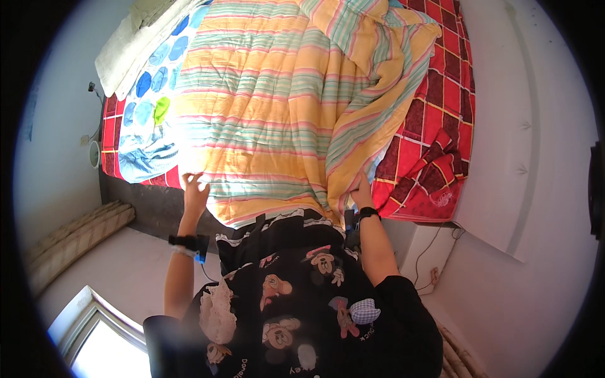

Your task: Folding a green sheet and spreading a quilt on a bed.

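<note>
A quilt (252,120) with yellow, green and pink stripes covers most of the bed, and its near edge hangs by my waist. My left hand (196,190) is at the quilt's near left corner, fingers apart and slightly bent; bright light washes out the cloth beside the fingertips. On the other side, my right hand (362,193) grips the quilt's near right edge, with its fingers partly hidden by the cloth. The quilt's right side lies in loose folds, and its far right corner is turned over.
A red checked sheet (450,69) shows along both sides, bunched at the near right. A blue-spotted cloth (144,113) lies at left, below a cream cloth (126,63). A white wall (523,126) borders the right. A window (104,343) is at lower left.
</note>
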A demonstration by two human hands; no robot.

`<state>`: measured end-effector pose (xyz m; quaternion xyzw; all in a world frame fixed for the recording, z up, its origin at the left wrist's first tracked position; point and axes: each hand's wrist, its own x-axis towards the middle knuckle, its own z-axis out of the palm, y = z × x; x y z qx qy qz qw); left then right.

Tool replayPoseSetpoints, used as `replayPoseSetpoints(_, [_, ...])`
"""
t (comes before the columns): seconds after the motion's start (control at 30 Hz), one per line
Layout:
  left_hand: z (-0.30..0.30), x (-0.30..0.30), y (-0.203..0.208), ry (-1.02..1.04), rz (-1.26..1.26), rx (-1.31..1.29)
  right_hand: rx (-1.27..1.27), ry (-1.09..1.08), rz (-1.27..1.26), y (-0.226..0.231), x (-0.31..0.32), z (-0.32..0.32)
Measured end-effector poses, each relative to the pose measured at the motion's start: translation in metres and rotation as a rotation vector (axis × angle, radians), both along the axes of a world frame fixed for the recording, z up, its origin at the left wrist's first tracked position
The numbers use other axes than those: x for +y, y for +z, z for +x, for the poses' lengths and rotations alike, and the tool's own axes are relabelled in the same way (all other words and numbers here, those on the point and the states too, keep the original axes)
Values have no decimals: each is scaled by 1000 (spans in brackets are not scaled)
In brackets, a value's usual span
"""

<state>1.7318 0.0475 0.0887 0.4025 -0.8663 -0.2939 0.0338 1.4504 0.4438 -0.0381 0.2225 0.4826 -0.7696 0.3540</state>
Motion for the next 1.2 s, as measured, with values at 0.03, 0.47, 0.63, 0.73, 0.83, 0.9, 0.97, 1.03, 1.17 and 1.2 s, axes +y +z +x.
replayPoseSetpoints(0.03, [-27,6,7,-44,72,-7,-46,-9,-40,23,-7,-7])
replayPoseSetpoints(0.47, [-262,147,59,-718,207,115,835,751,598,127,-69,-30])
replayPoseSetpoints(0.63, [-286,186,83,-737,21,-268,1229,997,556,125,-60,20])
replayPoseSetpoints(0.73, [-281,174,49,-720,99,-284,1094,931,479,138,-64,26])
replayPoseSetpoints(0.83, [-275,167,49,-770,150,-160,483,1064,320,129,-53,-2])
replayPoseSetpoints(0.9, [-272,169,66,-762,214,-111,311,876,144,94,-45,-32])
replayPoseSetpoints(0.97, [-268,173,98,-765,358,-4,87,286,-270,91,-42,-52])
replayPoseSetpoints(1.03, [-255,178,113,-844,377,91,36,94,-410,100,-48,-84])
replayPoseSetpoints(1.17, [-230,185,145,-948,499,43,364,-41,-487,109,-37,-148])
replayPoseSetpoints(1.2, [-223,184,148,-1002,483,-60,359,-30,-499,113,-36,-163])
